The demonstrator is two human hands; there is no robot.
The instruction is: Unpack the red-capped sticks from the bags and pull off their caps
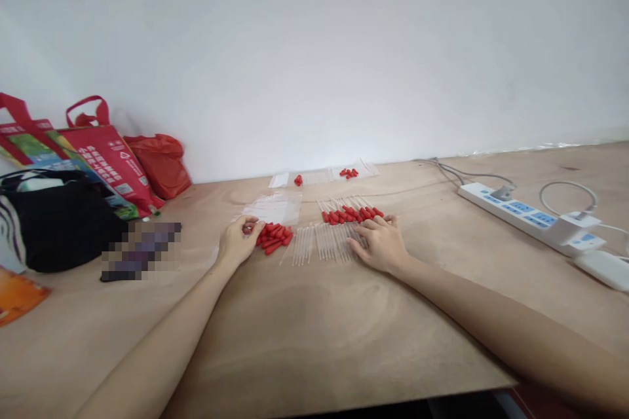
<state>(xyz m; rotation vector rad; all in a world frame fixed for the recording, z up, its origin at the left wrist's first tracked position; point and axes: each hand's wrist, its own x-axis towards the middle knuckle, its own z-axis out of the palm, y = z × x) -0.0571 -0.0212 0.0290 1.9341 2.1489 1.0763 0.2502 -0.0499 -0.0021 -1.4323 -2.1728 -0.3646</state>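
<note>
My left hand point(236, 241) is at the left edge of a heap of small red rubber caps point(275, 237), thumb and fingertips drawn together. What lies between them, if anything, is hidden. Right of the heap, a row of thin clear tubes point(324, 245) lies side by side on the wooden table. My right hand point(381, 243) rests over the right end of this row with its fingers apart. Just behind are several tubes fitted with red caps point(351, 215), their thin ends pointing toward the wall. A clear plastic bag point(275, 207) lies flat behind the heap.
Along the wall lie more clear bags point(319, 177) with red caps inside. A white power strip point(525, 213) with plugs and cables stands at right. At left are red shopping bags point(111, 167), a black cloth bag point(69, 229) and a blurred-out object point(147, 250). The table's front edge shows below.
</note>
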